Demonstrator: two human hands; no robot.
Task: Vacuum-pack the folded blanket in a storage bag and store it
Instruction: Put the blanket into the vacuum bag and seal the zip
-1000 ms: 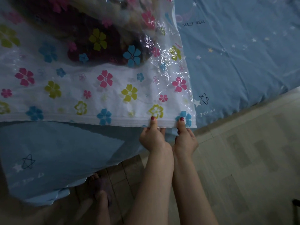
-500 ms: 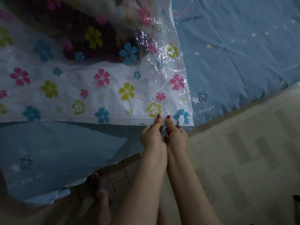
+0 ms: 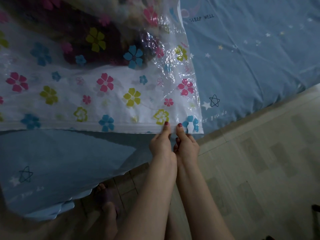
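Blanket: dark, folded, inside the bag, in the upper left of the view; its pattern is blurred by the plastic.
Bag: clear plastic printed with pink, yellow and blue flowers, lying flat on the bed; its near part holds nothing and its zip strip runs left to right along the near edge, overhanging the side of the bed.
Sheet: blue, printed with stars, hanging down the bed side below the strip at the left.
Foot: bare, on the floor beneath the sheet's hem.
Left hand: thumb on top of the strip, fingers curled beneath it, pinching the strip near the bag's right corner.
Right hand: just beside the left, touching it; thumb on top of the strip, fingers curled under, pinching the same strip. Nails of both are red.
Slider: white clip on the strip, just right of the right thumb.
Bed: blue cover with small stars and the words "SLEEP WELL", filling the upper right.
Floor: pale tiles, lower right.
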